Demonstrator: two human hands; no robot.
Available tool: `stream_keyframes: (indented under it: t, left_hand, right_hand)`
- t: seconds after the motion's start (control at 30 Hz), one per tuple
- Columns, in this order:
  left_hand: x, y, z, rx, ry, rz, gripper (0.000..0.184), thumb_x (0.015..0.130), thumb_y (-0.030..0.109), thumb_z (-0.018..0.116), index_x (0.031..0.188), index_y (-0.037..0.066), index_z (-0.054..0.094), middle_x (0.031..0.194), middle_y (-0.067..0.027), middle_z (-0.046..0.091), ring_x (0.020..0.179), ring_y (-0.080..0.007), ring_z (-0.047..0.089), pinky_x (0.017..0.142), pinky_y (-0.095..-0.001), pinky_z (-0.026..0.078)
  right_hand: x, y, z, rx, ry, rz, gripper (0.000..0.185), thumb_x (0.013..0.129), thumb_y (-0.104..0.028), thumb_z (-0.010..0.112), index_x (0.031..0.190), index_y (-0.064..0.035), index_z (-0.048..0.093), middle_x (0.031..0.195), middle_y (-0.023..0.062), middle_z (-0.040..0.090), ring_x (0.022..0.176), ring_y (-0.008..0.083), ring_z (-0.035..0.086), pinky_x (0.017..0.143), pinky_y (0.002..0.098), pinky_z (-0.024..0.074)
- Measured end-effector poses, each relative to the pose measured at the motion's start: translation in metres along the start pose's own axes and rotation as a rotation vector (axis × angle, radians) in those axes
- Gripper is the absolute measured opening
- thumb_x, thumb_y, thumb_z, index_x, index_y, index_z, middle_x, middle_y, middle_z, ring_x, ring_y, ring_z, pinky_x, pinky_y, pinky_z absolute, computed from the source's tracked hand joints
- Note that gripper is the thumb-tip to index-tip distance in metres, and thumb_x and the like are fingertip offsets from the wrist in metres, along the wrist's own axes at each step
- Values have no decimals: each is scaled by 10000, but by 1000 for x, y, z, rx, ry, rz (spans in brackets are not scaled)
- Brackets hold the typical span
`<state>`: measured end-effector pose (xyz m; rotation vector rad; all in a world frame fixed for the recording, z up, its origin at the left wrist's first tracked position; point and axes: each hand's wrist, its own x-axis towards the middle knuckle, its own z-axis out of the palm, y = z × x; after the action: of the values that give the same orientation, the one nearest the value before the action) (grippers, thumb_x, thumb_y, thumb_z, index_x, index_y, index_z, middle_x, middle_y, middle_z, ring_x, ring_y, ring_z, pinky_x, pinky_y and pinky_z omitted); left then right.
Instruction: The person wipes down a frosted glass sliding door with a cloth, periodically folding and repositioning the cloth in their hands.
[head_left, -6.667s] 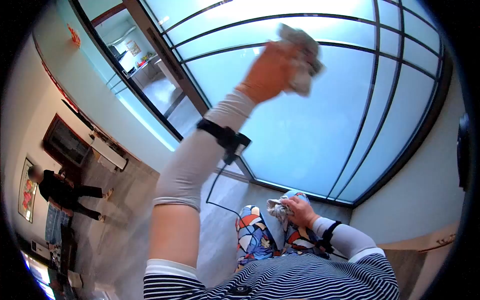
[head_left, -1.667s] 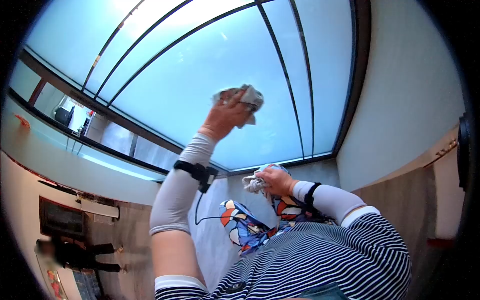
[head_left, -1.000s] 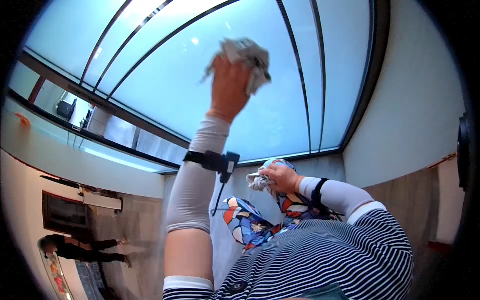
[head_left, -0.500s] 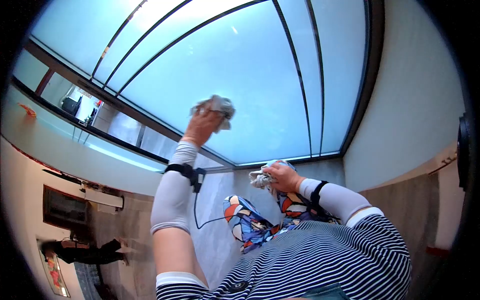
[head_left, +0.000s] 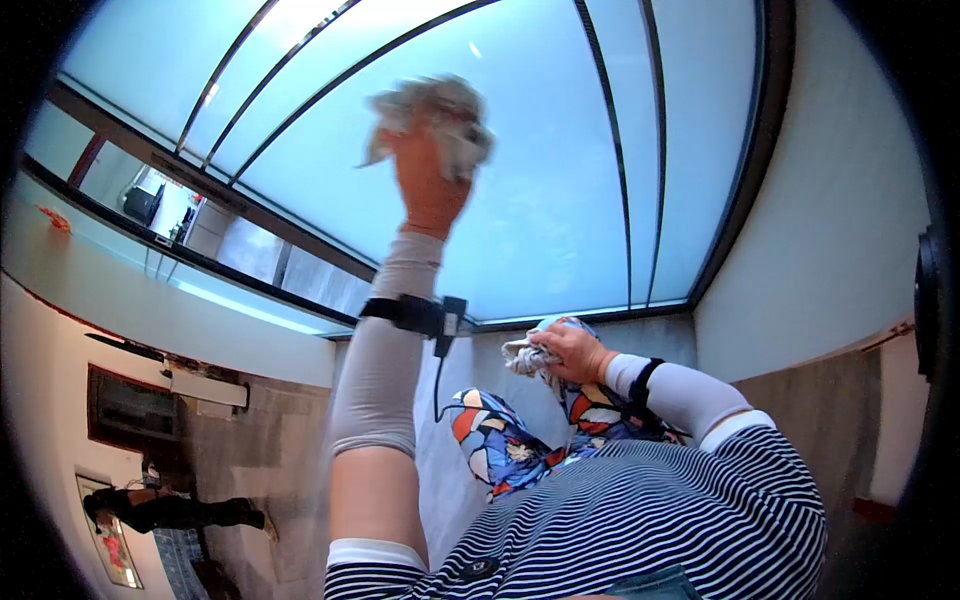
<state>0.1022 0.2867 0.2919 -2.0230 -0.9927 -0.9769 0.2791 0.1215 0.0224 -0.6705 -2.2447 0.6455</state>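
Note:
My left hand (head_left: 432, 180), slightly blurred, is raised against the frosted glass panel (head_left: 530, 210) with its fingers wrapped round a crumpled grey cloth (head_left: 440, 105). The cloth lies between the hand and the pane. Down by my knee, my right hand (head_left: 580, 353) is closed on a bunched whitish cloth (head_left: 525, 355), over the colourful patterned trousers (head_left: 490, 440). Both forearms wear pale sleeves with black straps, and a cable hangs from the left one.
Dark bars and a dark frame (head_left: 745, 190) border the glass. A plain wall (head_left: 820, 200) stands at the right. At the far lower left a person in dark clothes (head_left: 190, 512) stands near a framed picture (head_left: 112, 545). A doorway opening shows at the left.
Since half a second ago my left hand has moved up the glass with the grey cloth. My right hand has stayed by the knee. The distant person's posture has changed slightly.

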Motion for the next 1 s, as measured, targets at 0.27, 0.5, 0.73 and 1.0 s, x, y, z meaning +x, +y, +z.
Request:
stream_keyframes:
  t: [0.27,0.5,0.73,1.0]
  left_hand:
    - [-95,15,16,109,-530,412,378,870,200,609,1240,273,625,1414,-81,431,1417,-315,301,1134,-563,234]
    - [-75,-67,-56,289,-540,249,442,822,258,685,1256,213,611,1385,-61,473,1331,-326,402,1101,-619,217]
    - [18,-130,-112,-182,17,-205,745,842,148,690,1447,16,276,1377,-219,449,1304,-364,421,1124,-498,295]
    - [2,-76,-41,-261,273,-195,829,840,198,729,1476,9,233,1409,-206,398,1334,-331,397,1151,-461,296]
  right_hand:
    - [-1,-2,0,-8,-29,51,612,712,-126,781,1261,-111,509,1048,149,583,959,342,610,848,404,516]
    - [-2,0,-1,-31,3,40,598,713,-132,780,1252,-106,524,1056,151,598,952,339,618,855,402,509]
    - [1,-2,-4,0,-6,29,597,704,-124,774,1244,-109,520,998,145,590,914,341,616,825,403,512]
    - [2,0,-3,-20,2,-28,609,708,-123,770,1259,-104,512,1015,150,587,906,346,620,809,405,518]
